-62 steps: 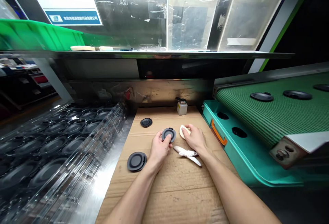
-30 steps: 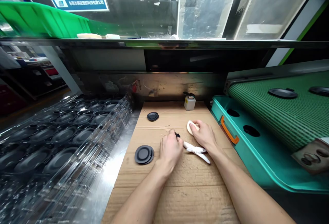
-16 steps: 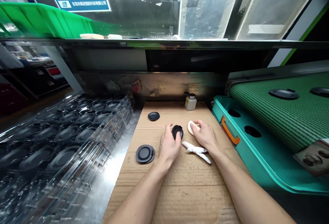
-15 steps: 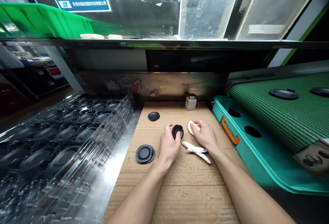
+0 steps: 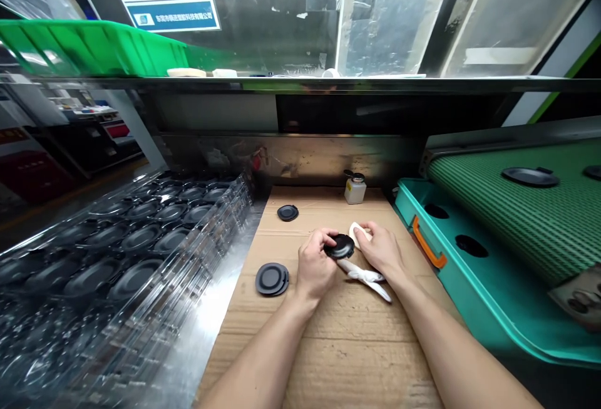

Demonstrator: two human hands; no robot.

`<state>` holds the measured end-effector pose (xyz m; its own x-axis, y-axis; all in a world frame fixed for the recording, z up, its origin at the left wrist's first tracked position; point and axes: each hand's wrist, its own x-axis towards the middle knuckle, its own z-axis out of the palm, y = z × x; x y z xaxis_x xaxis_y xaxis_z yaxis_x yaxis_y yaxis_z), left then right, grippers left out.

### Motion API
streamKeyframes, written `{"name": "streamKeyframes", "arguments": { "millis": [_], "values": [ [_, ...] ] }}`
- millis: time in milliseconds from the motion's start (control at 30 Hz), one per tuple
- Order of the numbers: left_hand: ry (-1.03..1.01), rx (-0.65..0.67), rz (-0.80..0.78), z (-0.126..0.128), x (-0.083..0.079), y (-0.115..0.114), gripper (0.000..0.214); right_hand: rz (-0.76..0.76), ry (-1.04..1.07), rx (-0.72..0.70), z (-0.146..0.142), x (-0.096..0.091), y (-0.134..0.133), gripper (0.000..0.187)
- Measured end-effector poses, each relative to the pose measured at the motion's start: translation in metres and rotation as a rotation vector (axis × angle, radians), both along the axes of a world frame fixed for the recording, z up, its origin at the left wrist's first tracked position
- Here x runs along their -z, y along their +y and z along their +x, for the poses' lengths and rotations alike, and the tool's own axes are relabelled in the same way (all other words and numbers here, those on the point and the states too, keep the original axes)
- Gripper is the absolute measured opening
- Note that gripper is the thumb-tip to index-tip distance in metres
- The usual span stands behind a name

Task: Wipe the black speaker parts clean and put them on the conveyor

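Observation:
My left hand [image 5: 315,265] grips a round black plastic disc [image 5: 340,247], held nearly flat above the cardboard sheet [image 5: 338,340]. My right hand [image 5: 382,251] is closed on a small white pad [image 5: 355,232] right beside the disc, and a white cloth strip [image 5: 369,277] trails from under that hand. A short stack of black discs [image 5: 272,279] lies to the left of my left hand. One single black disc [image 5: 287,212] rests farther back on the cardboard.
Clear plastic trays filled with black discs [image 5: 126,252] cover the left. A small white bottle [image 5: 355,188] stands at the back. A teal bin [image 5: 451,271] with an orange handle [image 5: 426,246] sits right, under a green conveyor belt [image 5: 521,208] carrying discs. A green crate [image 5: 94,49] sits on the shelf.
My left hand has turned the black disc from upright on its edge to nearly flat and brought it closer to the white pad. My right hand has barely moved.

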<state>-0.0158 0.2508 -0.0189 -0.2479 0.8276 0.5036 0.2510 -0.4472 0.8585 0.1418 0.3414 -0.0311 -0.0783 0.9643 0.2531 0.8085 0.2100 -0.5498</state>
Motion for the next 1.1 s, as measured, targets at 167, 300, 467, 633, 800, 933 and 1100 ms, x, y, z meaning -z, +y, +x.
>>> {"name": "streamKeyframes", "arguments": {
  "millis": [167, 300, 467, 633, 800, 933, 1100],
  "values": [
    [0.132, -0.011, 0.144, 0.0014, -0.0078, -0.0075, 0.022, -0.001, -0.002, 0.018, -0.0004, 0.0009, 0.0007, 0.033],
    [0.191, -0.05, 0.241, 0.0019, -0.0082, -0.0065, 0.022, 0.011, 0.004, 0.011, -0.0002, 0.0006, 0.0002, 0.033],
    [0.224, -0.062, 0.349, 0.0026, -0.0081, -0.0055, 0.027, 0.007, 0.001, 0.006, 0.0, -0.001, -0.0011, 0.033],
    [0.262, -0.05, 0.392, 0.0022, -0.0101, -0.0072, 0.03, 0.006, -0.014, 0.016, -0.0009, -0.0035, -0.002, 0.034],
    [0.331, -0.006, 0.45, 0.0011, -0.0078, -0.007, 0.033, -0.008, -0.016, 0.023, -0.0012, -0.0043, -0.0021, 0.035],
    [0.332, 0.009, 0.466, 0.0012, -0.0074, -0.0074, 0.035, -0.014, -0.015, 0.019, -0.0007, -0.0038, -0.002, 0.035],
    [0.32, 0.0, 0.483, 0.0021, -0.0107, -0.0096, 0.035, -0.011, -0.018, 0.019, 0.0, -0.0027, -0.0027, 0.034]
  ]
}}
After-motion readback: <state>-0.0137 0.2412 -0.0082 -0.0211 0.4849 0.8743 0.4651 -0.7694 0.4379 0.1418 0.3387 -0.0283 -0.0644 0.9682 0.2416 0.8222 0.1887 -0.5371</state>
